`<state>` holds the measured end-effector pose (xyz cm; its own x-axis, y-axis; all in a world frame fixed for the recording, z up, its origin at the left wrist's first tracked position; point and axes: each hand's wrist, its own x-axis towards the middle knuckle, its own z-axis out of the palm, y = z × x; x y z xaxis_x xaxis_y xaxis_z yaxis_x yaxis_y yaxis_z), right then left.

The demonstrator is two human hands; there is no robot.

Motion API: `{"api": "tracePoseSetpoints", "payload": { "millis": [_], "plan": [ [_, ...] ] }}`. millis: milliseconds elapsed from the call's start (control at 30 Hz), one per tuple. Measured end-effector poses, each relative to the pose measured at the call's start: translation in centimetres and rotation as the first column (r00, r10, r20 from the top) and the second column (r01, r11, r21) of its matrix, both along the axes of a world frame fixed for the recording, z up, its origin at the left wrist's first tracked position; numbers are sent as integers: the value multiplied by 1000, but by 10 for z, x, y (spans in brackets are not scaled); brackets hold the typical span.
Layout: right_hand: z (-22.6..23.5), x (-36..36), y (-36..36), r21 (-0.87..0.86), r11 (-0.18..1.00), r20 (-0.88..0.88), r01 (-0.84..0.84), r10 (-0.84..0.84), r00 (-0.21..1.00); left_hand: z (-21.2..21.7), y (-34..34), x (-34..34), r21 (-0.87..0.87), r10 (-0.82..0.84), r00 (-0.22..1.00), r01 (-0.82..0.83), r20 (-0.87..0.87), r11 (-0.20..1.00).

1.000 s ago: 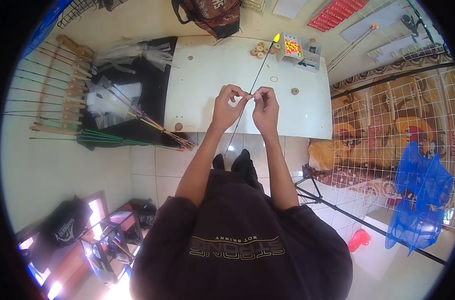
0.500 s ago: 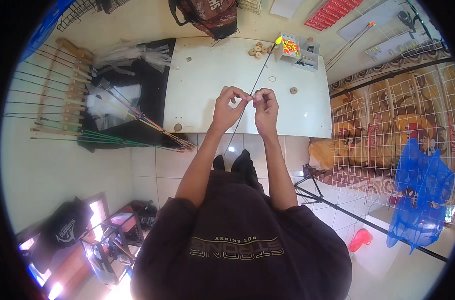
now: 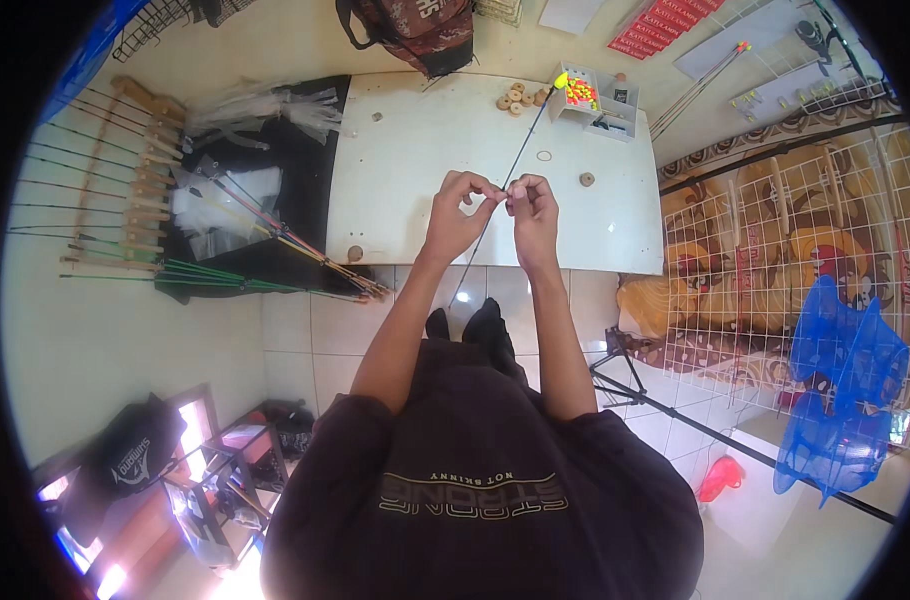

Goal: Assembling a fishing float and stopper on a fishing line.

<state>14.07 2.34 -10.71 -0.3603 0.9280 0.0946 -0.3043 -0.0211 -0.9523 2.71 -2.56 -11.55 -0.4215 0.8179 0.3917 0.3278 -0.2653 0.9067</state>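
My left hand (image 3: 457,212) and my right hand (image 3: 535,215) meet above the near half of the white table, fingertips pinched together. Between them runs a thin dark rod (image 3: 528,142) with a bright yellow bulb (image 3: 561,81) at its far end. It slants from the far right down past my fingers, its lower end reaching over the tiled floor near my feet. Both hands are closed on the rod at about its middle. Whatever small part lies under the fingertips is hidden.
The white table (image 3: 395,180) bears small cork rings (image 3: 516,98) and a grey divided box (image 3: 623,120) holding bright beads. At left, a wooden rack (image 3: 145,200) carries several thin rods beside a black cloth (image 3: 305,190). Blue nets (image 3: 837,390) hang at right on a white wire grid.
The yellow bulb at the rod's far end has shifted very slightly to the right. My hands keep nearly the same place and the same pinch.
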Motion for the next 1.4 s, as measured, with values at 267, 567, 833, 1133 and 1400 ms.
{"api": "tracePoseSetpoints", "payload": {
  "millis": [267,567,833,1133,1400],
  "plan": [
    [-1,1,1,40,999,41,7,-9,999,6,-3,2,-28,19,1000,-19,-5,999],
    [10,1,-2,99,995,119,30,-42,992,9,-3,3,8,23,999,-23,34,1000],
    [9,0,-2,125,991,165,56,-77,983,7,-4,0,2,70,983,-71,-170,997],
    [5,0,0,218,973,197,76,-120,973,4,1,-2,199,191,905,-122,-381,972],
    [4,0,2,230,972,200,49,-96,975,8,-2,-4,113,184,888,-150,-422,982]
  ]
}}
